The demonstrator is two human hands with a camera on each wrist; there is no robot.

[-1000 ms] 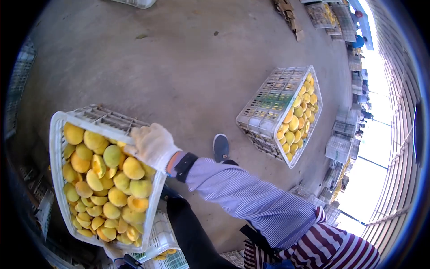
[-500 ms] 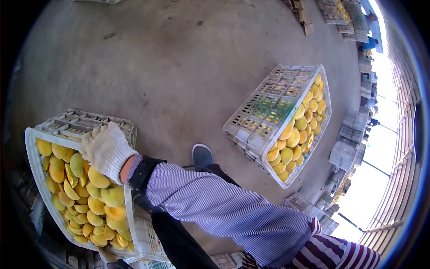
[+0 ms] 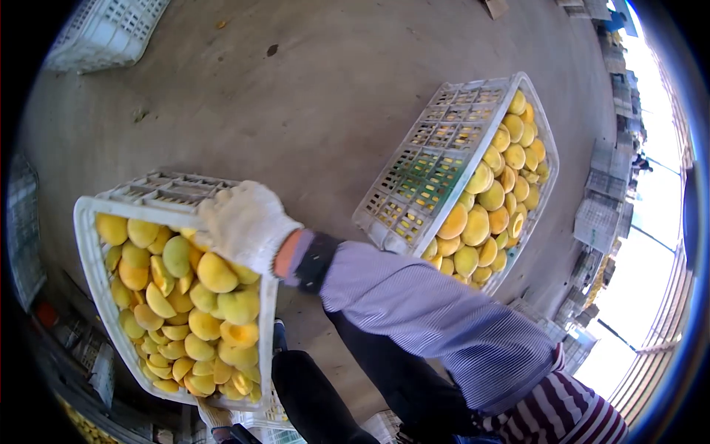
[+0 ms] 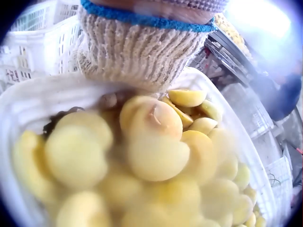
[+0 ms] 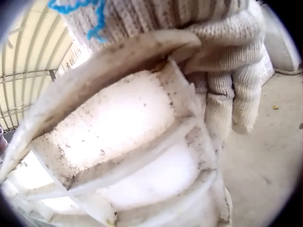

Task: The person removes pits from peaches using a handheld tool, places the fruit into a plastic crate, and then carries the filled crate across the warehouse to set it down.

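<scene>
A white plastic crate (image 3: 83, 244) full of halved yellow fruit (image 3: 200, 324), which look like peaches, is held between my gloved hands at the lower left of the head view. My right hand (image 3: 248, 226) grips its far-side rim; in the right wrist view the gloved fingers (image 5: 220, 101) hook over the lattice edge. At the opposite, near side my left hand (image 3: 213, 416) holds the rim, mostly covered by the crate. From the left wrist, the knitted glove cuff (image 4: 137, 52) sits right at the rim, its fingers hidden, with fruit just below.
Another crate of yellow fruit (image 3: 418, 159) stands on the concrete floor (image 3: 296, 96) to the right. A white crate (image 3: 111, 33) is at the top left, and a further one (image 3: 26, 229) at the left edge. Stacked crates (image 3: 603, 214) line the far right. My legs (image 3: 318, 392) are close below.
The view has moved forward over the floor. The crate on the right looks nearer, and a white crate has appeared at top left. Both hands keep their hold on the carried crate.
</scene>
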